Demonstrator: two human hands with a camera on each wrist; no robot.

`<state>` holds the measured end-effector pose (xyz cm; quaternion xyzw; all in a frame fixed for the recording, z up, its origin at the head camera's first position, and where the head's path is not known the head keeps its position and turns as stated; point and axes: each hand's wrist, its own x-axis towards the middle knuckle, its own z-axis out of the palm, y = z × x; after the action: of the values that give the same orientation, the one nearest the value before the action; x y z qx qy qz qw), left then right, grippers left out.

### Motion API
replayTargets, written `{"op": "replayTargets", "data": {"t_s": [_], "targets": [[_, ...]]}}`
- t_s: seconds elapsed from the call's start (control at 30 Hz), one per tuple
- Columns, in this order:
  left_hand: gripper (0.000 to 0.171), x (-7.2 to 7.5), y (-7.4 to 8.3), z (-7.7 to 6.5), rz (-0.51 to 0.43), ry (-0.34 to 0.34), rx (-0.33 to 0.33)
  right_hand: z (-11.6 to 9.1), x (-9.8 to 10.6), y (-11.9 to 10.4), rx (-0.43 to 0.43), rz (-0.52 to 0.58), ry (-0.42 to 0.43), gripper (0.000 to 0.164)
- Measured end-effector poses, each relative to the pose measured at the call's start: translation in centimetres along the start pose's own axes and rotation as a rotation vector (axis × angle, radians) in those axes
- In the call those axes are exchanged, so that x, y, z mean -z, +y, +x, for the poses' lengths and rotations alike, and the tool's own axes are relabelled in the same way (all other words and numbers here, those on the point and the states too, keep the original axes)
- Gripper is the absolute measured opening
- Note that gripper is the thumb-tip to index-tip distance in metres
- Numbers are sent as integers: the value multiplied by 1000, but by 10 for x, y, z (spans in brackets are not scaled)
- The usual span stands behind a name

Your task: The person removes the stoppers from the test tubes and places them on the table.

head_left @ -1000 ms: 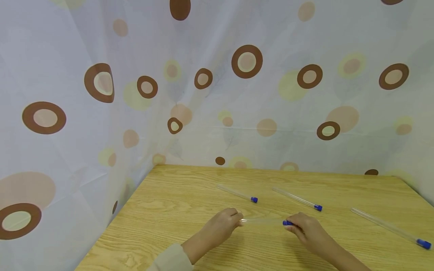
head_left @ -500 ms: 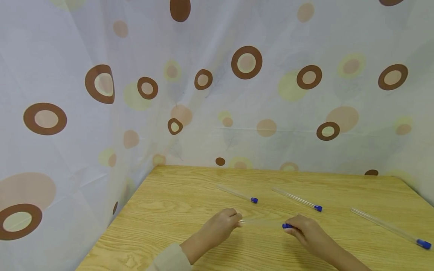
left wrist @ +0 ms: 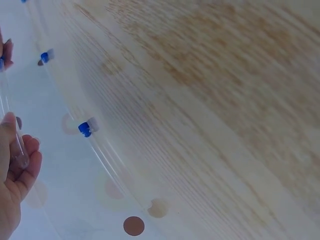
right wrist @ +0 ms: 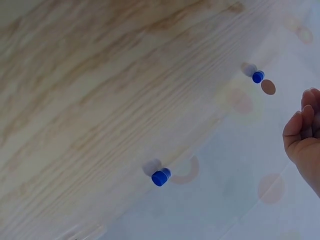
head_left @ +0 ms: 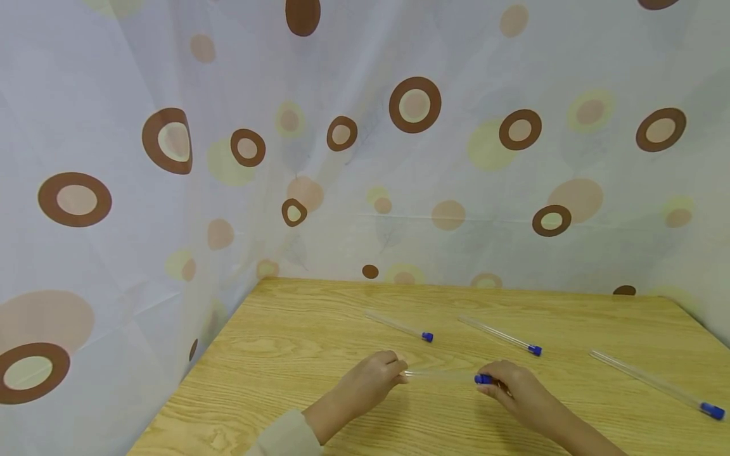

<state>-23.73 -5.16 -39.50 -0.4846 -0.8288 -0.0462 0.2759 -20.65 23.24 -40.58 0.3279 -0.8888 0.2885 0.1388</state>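
Observation:
A clear test tube (head_left: 436,373) is held level over the table between both hands, its middle faint against the wood grain. My left hand (head_left: 371,383) pinches its rounded end, which shows between thumb and fingers in the left wrist view (left wrist: 19,159). On the other side my right hand (head_left: 521,392) grips the blue cap (head_left: 482,379) with thumb and forefinger. At the left edge of the left wrist view, the cap lines up with the tube's far end. The right wrist view catches only part of the right hand, with curled fingers (right wrist: 294,127).
Three more capped clear tubes lie on the wooden table (head_left: 274,354): one at back left (head_left: 396,323), one at back middle (head_left: 499,333), one at right (head_left: 644,377). A white curtain (head_left: 445,171) with brown and yellow circles hangs behind the table and along its left side.
The blue cap and right fingers have dipped slightly, and the right thumb has shifted a little on the cap. The left hand and the tubes on the table stay put.

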Motion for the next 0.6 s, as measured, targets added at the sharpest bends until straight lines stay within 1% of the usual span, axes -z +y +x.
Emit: {"op": "replayTargets", "data": {"t_s": [0.17,0.37,0.6], "targets": [[17,0,0,-1,-5,-3,1,0,-1,0,-1,-4,13,4],[18,-1,0,-2,-19,-37,15,0,-2,1,6,-37,22,6],[18,-1,0,-3,-36,-60,32,1,-1,2,-25,-44,3,6]]}}
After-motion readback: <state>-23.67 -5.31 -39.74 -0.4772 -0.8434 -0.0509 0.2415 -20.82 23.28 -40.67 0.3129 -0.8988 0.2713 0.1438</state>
